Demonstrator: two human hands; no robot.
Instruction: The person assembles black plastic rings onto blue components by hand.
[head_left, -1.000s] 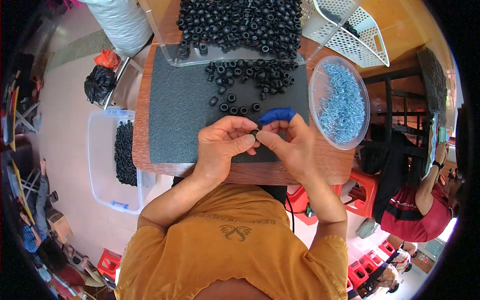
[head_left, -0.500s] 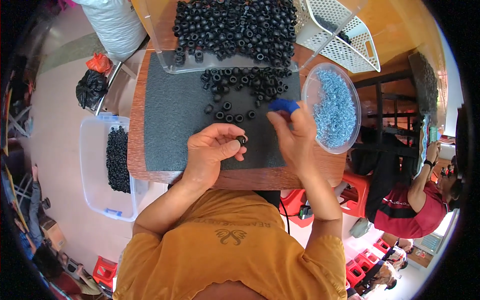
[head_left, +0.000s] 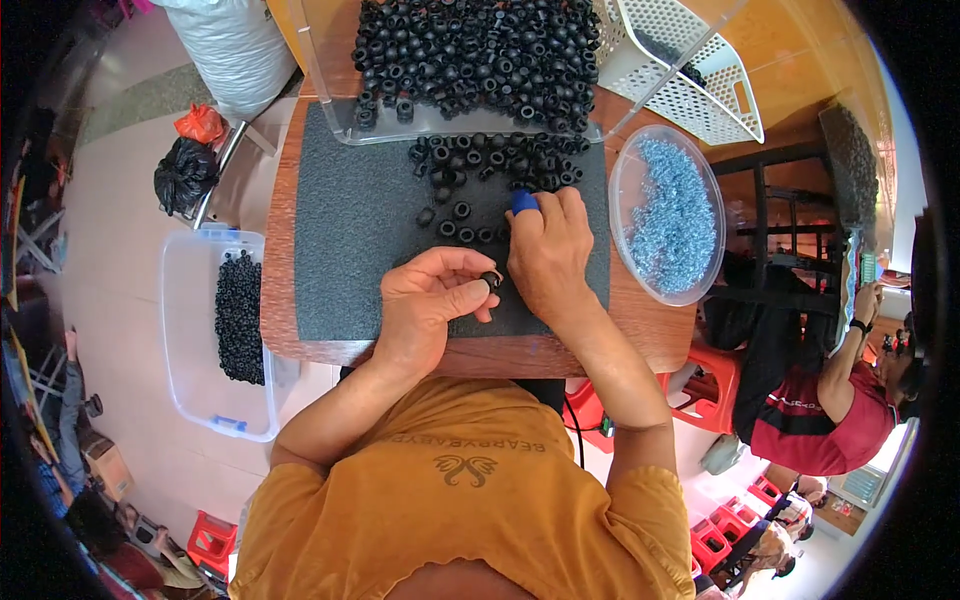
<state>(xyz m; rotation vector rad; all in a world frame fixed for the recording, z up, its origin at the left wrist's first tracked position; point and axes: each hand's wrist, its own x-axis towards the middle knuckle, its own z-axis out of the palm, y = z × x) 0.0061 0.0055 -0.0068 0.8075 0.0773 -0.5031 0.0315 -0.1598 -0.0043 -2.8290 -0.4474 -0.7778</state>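
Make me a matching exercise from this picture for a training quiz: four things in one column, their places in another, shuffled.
1. round clear bowl
2. clear bin
3. left hand
4. blue finger cover

A. on the floor, left of the table
B. on the right hand's fingertip
C. pinching one black ring
D. on the table's right side, full of small blue pieces

Pairs: 1-D, 2-A, 3-C, 4-B

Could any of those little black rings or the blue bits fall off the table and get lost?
Maybe. The left hand pinches one small black rubber ring in its fingertips near the front edge of the brown wooden table; a slip might drop it to the floor. The right hand works close to the round clear plastic bowl of tiny blue pieces, which sits at the table's side, so a bump could spill it.
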